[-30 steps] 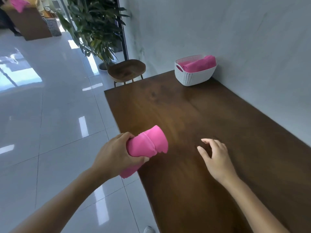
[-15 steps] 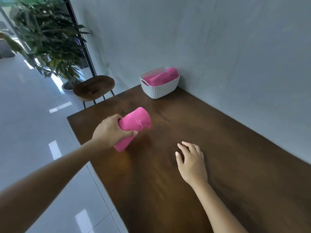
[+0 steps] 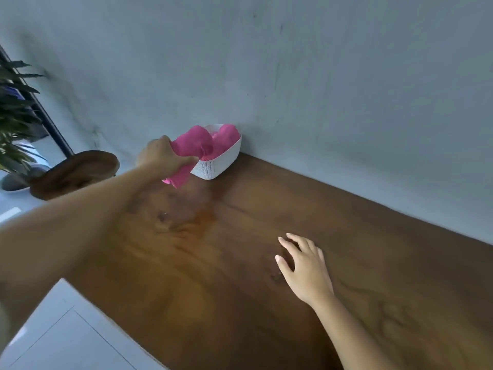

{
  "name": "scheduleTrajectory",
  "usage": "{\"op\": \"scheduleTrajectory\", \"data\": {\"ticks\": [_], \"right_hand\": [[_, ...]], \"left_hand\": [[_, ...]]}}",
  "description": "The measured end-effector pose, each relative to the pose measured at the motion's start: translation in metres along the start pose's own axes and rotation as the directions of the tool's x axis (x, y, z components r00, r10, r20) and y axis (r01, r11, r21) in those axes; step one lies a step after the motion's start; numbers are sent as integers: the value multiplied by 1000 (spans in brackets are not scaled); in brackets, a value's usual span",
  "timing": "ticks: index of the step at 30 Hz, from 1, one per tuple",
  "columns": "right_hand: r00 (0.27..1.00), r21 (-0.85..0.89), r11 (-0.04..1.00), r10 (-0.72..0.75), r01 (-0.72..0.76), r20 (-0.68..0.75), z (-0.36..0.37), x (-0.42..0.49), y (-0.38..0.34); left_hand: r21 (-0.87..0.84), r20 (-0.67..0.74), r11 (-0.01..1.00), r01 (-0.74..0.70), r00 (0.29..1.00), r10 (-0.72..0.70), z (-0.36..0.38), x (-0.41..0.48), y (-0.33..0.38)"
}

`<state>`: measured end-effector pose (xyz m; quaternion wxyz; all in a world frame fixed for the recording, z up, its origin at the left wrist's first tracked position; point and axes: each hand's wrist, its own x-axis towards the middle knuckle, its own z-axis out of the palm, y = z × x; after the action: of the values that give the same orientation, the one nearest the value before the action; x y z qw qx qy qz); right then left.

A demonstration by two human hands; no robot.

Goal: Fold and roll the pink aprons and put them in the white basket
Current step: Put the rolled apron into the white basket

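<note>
My left hand point(image 3: 162, 157) grips a rolled pink apron point(image 3: 193, 146) and holds it over the near left rim of the white basket point(image 3: 221, 162). The roll's upper end hangs above the basket's opening; its lower end sticks out below my fist, outside the rim. Another rolled pink apron point(image 3: 228, 136) lies inside the basket against the far side. The basket stands at the table's far corner by the wall. My right hand point(image 3: 304, 265) rests on the brown wooden table point(image 3: 266, 303) with fingers spread and relaxed, holding nothing.
A grey wall point(image 3: 293, 76) runs along the table's far edge, right behind the basket. A round wooden stool point(image 3: 74, 173) stands off the table's left end, with a potted plant point(image 3: 16, 116) behind it. White floor tiles point(image 3: 66, 337) lie below the table's left edge.
My left hand has carried the rolled apron from the table's left edge forward to the basket. My right hand stays on the table. My view has swung right, toward the wall.
</note>
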<state>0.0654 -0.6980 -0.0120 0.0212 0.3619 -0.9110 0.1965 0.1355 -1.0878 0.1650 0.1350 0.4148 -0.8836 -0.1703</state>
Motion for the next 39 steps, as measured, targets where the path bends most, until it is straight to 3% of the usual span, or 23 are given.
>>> {"op": "scheduleTrajectory", "data": {"ticks": [8, 16, 27, 34, 39], "right_hand": [[997, -91, 993, 81, -80, 4, 3, 1, -12], [990, -208, 969, 141, -131, 32, 2, 3, -24], [984, -304, 941, 170, -147, 49, -1, 4, -30], [979, -339, 928, 191, -155, 75, -5, 6, -35], [966, -327, 922, 246, -208, 79, 1, 6, -45]], "left_hand": [[-11, 23, 995, -95, 995, 95, 12, 106, 22], [-5, 62, 996, -87, 994, 87, 48, 167, 29], [1, 318, 980, -199, 929, 189, 53, 181, 21], [6, 197, 928, -373, 910, 364, 43, 168, 3], [-17, -67, 813, -583, 811, 581, 45, 130, 5]]}}
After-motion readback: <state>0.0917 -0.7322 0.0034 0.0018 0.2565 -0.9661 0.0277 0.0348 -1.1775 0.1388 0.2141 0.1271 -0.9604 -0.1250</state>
